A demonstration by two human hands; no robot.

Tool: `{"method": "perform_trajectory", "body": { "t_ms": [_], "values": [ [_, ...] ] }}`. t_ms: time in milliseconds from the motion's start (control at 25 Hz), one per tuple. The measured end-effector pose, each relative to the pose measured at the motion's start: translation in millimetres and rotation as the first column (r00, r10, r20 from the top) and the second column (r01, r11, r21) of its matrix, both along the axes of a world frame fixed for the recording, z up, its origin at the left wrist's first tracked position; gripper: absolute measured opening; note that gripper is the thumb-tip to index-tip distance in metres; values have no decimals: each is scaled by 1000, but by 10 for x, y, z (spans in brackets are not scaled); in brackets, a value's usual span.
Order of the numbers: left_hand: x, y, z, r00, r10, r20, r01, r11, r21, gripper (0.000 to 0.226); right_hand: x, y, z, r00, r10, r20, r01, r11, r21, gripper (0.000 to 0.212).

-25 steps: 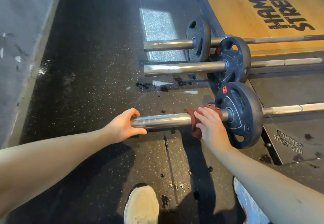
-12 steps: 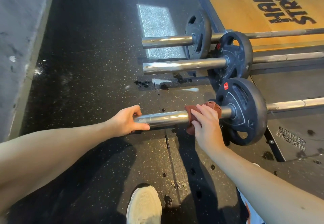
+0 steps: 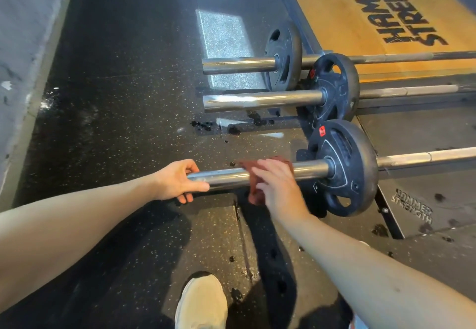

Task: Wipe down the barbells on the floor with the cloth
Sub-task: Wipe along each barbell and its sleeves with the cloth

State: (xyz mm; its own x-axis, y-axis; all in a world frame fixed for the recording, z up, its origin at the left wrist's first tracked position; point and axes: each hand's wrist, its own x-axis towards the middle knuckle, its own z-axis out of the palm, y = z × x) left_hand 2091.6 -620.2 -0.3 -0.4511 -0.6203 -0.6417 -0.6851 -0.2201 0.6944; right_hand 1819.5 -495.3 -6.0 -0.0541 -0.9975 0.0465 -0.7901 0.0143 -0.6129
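On the black speckled rubber gym floor (image 3: 116, 97), we close our left hand (image 3: 177, 182) round the free end of the nearest chrome steel barbell (image 3: 226, 175), fingers wrapped about it. Our right hand (image 3: 278, 187) holds a rust-red cloth (image 3: 253, 171) over the same sleeve, fingers curved down around it, between the left hand and the black round weight plate (image 3: 345, 166). A middle chrome barbell (image 3: 260, 101) and a far chrome barbell (image 3: 239, 64) lie parallel beyond, at the yellow lifting platform's (image 3: 360, 19) near edge. Our beige shoe (image 3: 203, 303) stands below.
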Motion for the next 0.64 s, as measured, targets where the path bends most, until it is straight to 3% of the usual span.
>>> {"method": "perform_trajectory", "body": {
  "t_ms": [120, 240, 360, 520, 640],
  "values": [
    [34, 34, 44, 999, -34, -20, 35, 999, 14, 43, -619, 182, 69, 961, -273, -35, 275, 958, 78, 43],
    [173, 45, 59, 995, 74, -66, -71, 997, 42, 43, -333, 152, 37, 921, -385, -64, 389, 920, 52, 47],
    [336, 44, 75, 962, 232, -145, -225, 972, 66, 30, 429, 17, -43, 970, -212, -119, 212, 977, -17, 48],
    [403, 88, 120, 914, 362, -184, -340, 930, 141, 25, 1541, -218, -81, 997, 71, -30, -72, 997, -19, 51],
    [401, 85, 112, 912, 380, -157, -362, 923, 134, 29, 1543, -279, -23, 989, 141, 44, -141, 990, -3, 50]
  ]
}}
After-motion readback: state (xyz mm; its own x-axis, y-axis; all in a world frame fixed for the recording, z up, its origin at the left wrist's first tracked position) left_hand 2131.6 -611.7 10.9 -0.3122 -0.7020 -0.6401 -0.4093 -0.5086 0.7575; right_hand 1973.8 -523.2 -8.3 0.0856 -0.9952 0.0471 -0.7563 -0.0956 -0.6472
